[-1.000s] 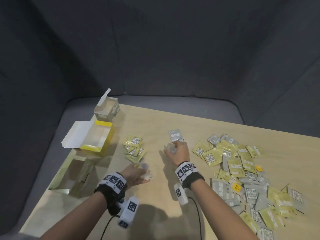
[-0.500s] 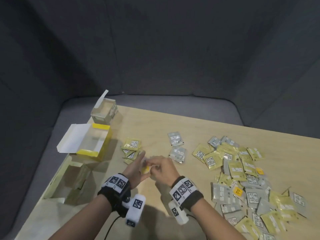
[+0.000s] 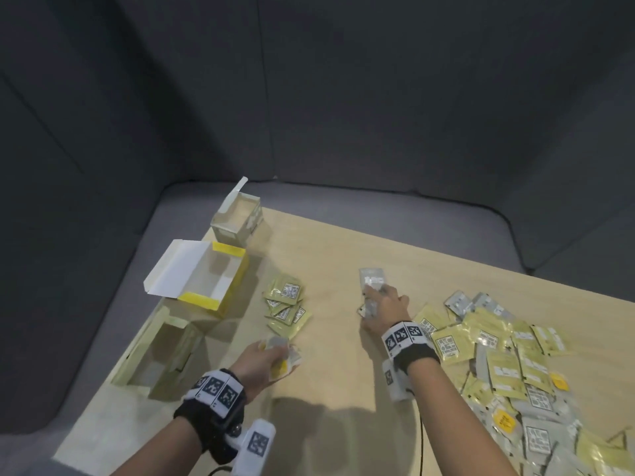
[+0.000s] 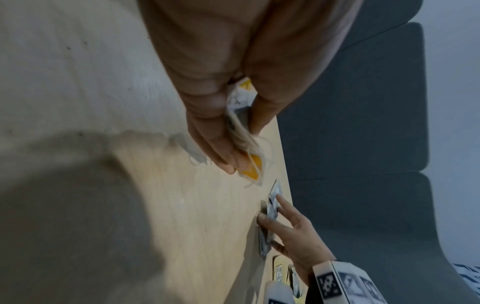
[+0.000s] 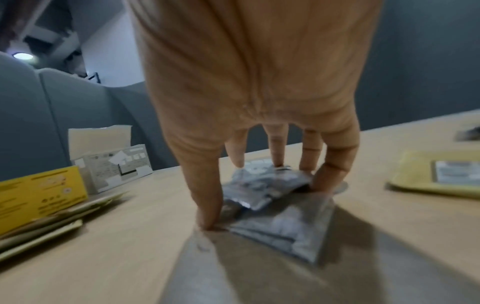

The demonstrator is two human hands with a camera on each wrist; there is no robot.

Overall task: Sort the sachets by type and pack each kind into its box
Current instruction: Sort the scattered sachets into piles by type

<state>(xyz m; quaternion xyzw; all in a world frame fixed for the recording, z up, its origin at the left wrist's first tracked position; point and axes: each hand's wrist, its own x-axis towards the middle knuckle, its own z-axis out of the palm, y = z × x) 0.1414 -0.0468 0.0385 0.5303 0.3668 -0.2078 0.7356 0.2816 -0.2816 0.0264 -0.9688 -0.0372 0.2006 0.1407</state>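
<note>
My left hand (image 3: 275, 355) hovers low over the table's near left and pinches a small bunch of white sachets with orange spots (image 4: 250, 162) between thumb and fingers. My right hand (image 3: 376, 302) reaches to the table's middle, its straight, spread fingers (image 5: 276, 150) resting on a short stack of grey sachets (image 5: 283, 218), the thumb down at the stack's left edge. A separate heap of yellow-green sachets (image 3: 287, 304) lies between my hands and the boxes. The mixed unsorted sachet pile (image 3: 508, 365) covers the table's right side.
Three open boxes stand along the table's left edge: a grey box (image 3: 237, 218) farthest, a yellow box (image 3: 209, 274) in the middle, a pale green box (image 3: 165, 352) nearest. A grey sofa (image 3: 378, 201) wraps round the table. A cable hangs from my right wrist.
My hands met over the near table half a second ago. Since then the right hand has gone back out to the grey stack, and the left has stayed near with its bunch.
</note>
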